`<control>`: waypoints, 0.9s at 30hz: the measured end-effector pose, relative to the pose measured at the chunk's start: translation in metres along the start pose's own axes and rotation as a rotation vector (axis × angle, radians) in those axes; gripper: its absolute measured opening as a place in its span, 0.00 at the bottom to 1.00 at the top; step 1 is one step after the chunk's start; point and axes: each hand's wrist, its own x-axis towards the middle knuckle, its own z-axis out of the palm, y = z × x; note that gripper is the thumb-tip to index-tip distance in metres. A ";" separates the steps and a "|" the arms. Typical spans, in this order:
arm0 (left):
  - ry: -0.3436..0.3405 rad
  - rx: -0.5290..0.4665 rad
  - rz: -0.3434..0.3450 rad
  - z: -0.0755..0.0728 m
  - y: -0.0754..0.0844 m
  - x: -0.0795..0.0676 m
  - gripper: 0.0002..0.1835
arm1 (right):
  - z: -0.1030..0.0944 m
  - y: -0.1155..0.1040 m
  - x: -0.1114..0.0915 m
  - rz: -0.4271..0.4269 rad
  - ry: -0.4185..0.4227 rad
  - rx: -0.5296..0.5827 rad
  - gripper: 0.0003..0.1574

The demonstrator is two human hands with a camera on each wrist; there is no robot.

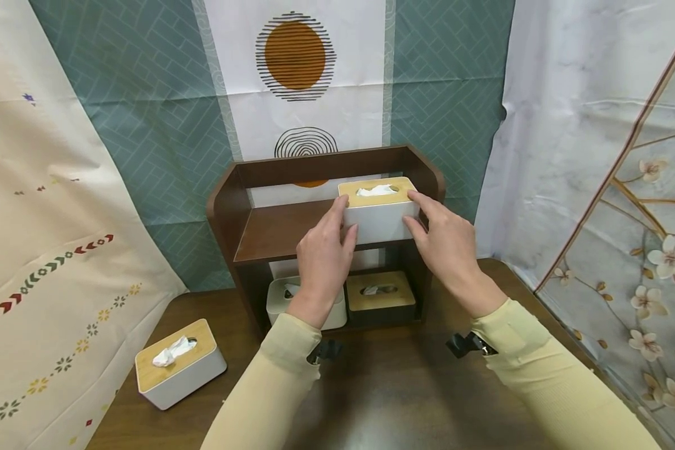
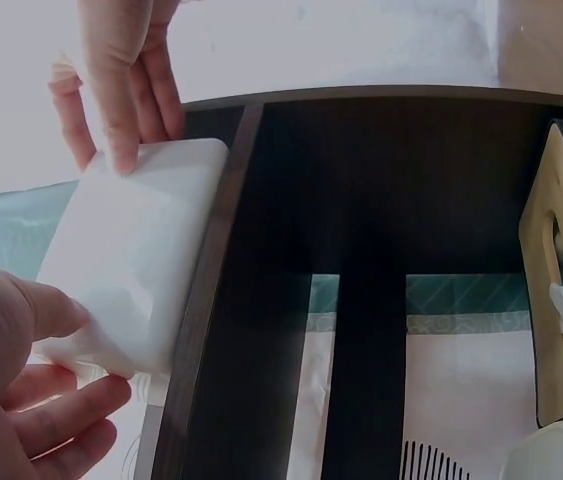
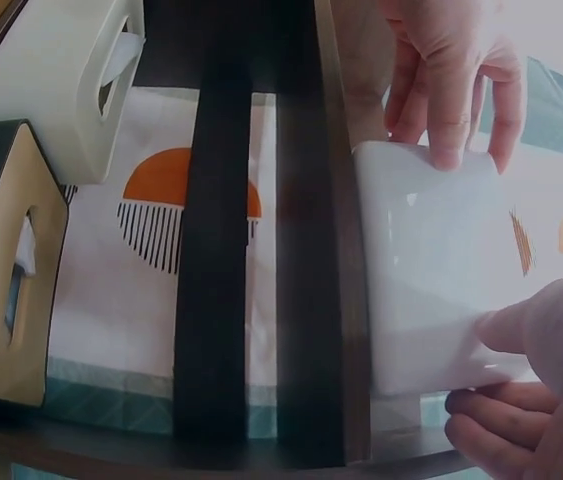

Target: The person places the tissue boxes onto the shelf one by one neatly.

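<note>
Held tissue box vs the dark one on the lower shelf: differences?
Body colour: the held box is white; the dark box is blackish.
Support: the left hand and right hand grip the held box at its ends; the dark box sits lower, untouched.
Shared: wood-look lids with a slot, white tissue showing.

The box point(image 1: 379, 224) looks glossy plastic; its lid point(image 1: 375, 200) wooden.

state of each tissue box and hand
Held white rectangular wooden-lidded box: lid on, tissue out
Tabletop white rectangular wooden-lidded box: lid on, tissue out
Cream rounded box: tissue out
Black rectangular wooden-lidded box: lid on, tissue showing
Left hand: gripping held box
Right hand: gripping held box
</note>
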 end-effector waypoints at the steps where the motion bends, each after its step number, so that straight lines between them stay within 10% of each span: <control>1: -0.009 -0.007 -0.007 0.000 0.000 0.000 0.33 | 0.000 0.001 0.000 0.002 -0.009 0.002 0.36; 11: -0.093 -0.030 -0.094 -0.001 -0.002 -0.013 0.43 | 0.001 0.003 -0.027 0.093 -0.106 0.118 0.58; 27: -0.069 0.057 -0.062 0.015 -0.013 -0.028 0.29 | 0.024 0.020 -0.038 0.013 0.071 0.034 0.44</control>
